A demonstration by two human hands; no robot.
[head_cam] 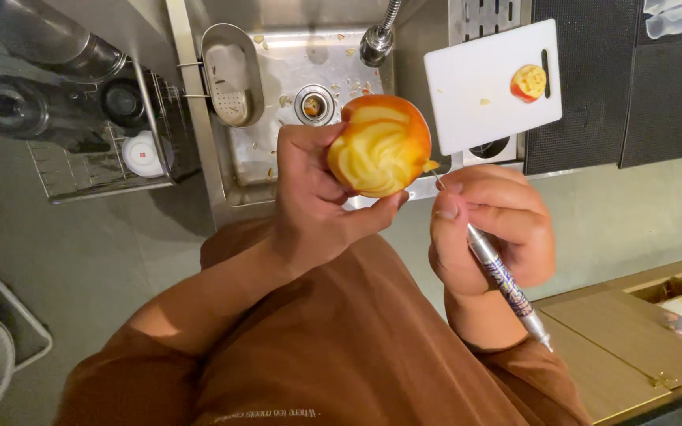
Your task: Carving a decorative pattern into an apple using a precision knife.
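Your left hand (317, 197) grips an apple (380, 146) with a swirl pattern carved into its pale flesh, held in the air over the front edge of the sink (278, 87). The thumb sits below the fruit and the fingers wrap behind it, on the uncut red skin.

Your right hand (491, 229) is closed around a slim carving knife (503, 280), pinched like a pen, its tip at the right edge of the carving.

Treat the apple as firm and moderately light, but wet and slippery on the cut face. The thin carved ridges are judged fragile and likely to snap under pressure. Hold only the intact skin at the back and sides.

A second carved piece (529, 82) lies near the right edge of the white cutting board (475, 102).
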